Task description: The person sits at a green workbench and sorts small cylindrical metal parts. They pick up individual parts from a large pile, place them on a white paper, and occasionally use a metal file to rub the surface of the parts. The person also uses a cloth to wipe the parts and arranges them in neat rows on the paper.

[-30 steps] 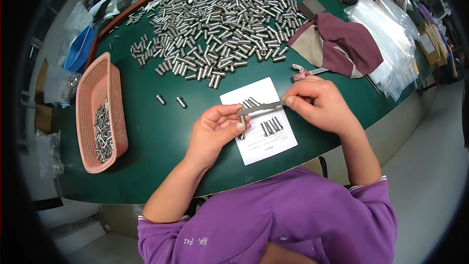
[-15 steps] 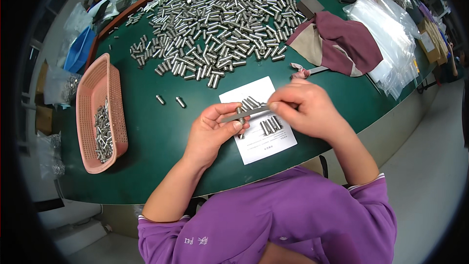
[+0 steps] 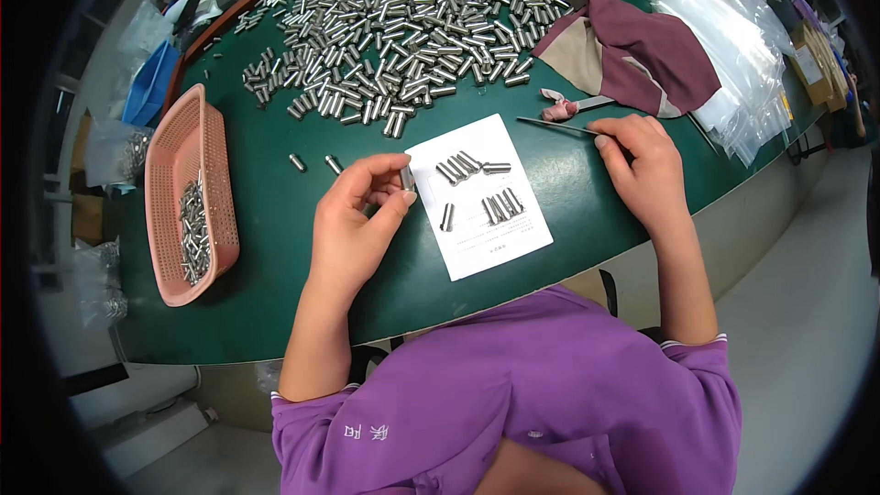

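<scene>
Pinched between thumb and fingers, a short metal pin (image 3: 407,178) is held upright in my left hand (image 3: 356,211), over the left edge of a white printed sheet (image 3: 486,252). My right hand (image 3: 643,168) grips one end of a thin flat file (image 3: 550,125), which points left past the sheet's far right corner. On the sheet lie a far row of metal pins (image 3: 458,167), with one pin (image 3: 496,168) sideways beside it, a nearer row of pins (image 3: 503,206), and a lone pin (image 3: 446,217) at the left.
A large heap of metal pins (image 3: 403,27) covers the far table. Two loose pins (image 3: 297,162) lie left of my hand. A pink basket (image 3: 220,192) holds smaller metal parts. At right are a maroon cloth (image 3: 651,50), a tool with a wrapped handle (image 3: 561,110) and plastic bags (image 3: 724,73).
My right hand has drawn the file away to the right, off the pin. The left hand has moved left with its pin. A lone pin now shows on the sheet's left side.
</scene>
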{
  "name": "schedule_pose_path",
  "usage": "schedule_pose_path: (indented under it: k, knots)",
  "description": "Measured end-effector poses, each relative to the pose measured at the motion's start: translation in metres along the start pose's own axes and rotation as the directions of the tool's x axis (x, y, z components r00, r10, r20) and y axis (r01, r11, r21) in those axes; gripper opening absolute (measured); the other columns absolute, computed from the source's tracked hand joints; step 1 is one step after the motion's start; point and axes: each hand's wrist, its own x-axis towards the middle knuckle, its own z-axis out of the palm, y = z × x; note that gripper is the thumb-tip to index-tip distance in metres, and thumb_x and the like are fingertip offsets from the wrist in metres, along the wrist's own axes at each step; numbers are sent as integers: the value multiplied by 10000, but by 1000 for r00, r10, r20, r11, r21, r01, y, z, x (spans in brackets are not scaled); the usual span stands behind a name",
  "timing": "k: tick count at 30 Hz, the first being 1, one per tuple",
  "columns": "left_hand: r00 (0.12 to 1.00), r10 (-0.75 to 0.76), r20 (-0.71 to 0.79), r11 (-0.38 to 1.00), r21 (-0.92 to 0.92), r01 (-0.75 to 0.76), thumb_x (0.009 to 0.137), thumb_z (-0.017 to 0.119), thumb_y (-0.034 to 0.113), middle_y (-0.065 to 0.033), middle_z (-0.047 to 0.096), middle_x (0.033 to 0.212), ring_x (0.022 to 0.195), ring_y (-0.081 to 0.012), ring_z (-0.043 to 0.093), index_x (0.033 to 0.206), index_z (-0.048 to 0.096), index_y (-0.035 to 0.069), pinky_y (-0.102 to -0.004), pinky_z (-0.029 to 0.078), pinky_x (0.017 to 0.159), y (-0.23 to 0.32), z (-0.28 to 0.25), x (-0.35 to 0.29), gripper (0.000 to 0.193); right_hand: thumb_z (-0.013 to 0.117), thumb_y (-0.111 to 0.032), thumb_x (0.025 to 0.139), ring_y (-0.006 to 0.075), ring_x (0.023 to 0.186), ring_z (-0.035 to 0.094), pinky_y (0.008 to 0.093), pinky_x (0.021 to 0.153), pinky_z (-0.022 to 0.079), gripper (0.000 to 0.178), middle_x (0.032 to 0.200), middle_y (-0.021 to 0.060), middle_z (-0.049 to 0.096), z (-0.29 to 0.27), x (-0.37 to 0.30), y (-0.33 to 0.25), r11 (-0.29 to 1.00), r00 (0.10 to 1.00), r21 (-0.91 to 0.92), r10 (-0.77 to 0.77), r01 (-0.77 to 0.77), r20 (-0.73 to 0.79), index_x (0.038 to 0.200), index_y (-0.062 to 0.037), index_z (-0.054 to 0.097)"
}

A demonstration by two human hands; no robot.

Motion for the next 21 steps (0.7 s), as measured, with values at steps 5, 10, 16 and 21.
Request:
schedule_pose_path:
  k: [5, 10, 16, 21]
  knots:
    - [992, -67, 107, 872, 489, 6, 808, 708, -26, -63, 613, 900, 773, -153, 607, 1126, 678, 4, -271, 510, 723, 27, 5, -15, 321, 744, -144, 765, 255, 976, 569, 399, 832, 421, 244, 1014, 37, 612, 7, -14, -28, 973, 968, 31, -223, 228, -114, 1004, -135, 694]
    - [982, 32, 187, 881, 459, -116, 799, 727, -3, -88, 577, 1005, 786, -173, 590, 1124, 673, -5, -303, 508, 708, 26, 18, -19, 329, 760, -260, 768, 244, 1003, 548, 410, 875, 394, 332, 957, 32, 599, 21, -25, -56, 935, 952, 205, -303, 291, 34, 1064, -132, 678]
    - [987, 58, 150, 861, 493, -126, 764, 771, 33, -64, 550, 903, 755, -170, 568, 1067, 685, 4, -315, 497, 694, 30, 40, -17, 316, 742, -296, 785, 250, 964, 550, 415, 852, 393, 338, 913, 29, 617, 23, -16, -61, 925, 935, 228, -335, 303, 118, 1080, -135, 707]
    - [975, 156, 157, 847, 487, -214, 758, 781, 54, -69, 555, 884, 740, -181, 559, 1045, 690, 21, -323, 488, 680, 26, 54, -15, 303, 742, -284, 768, 245, 947, 564, 410, 845, 399, 294, 896, 23, 631, 22, -13, -62, 927, 911, 215, -352, 308, 214, 1038, -167, 725]
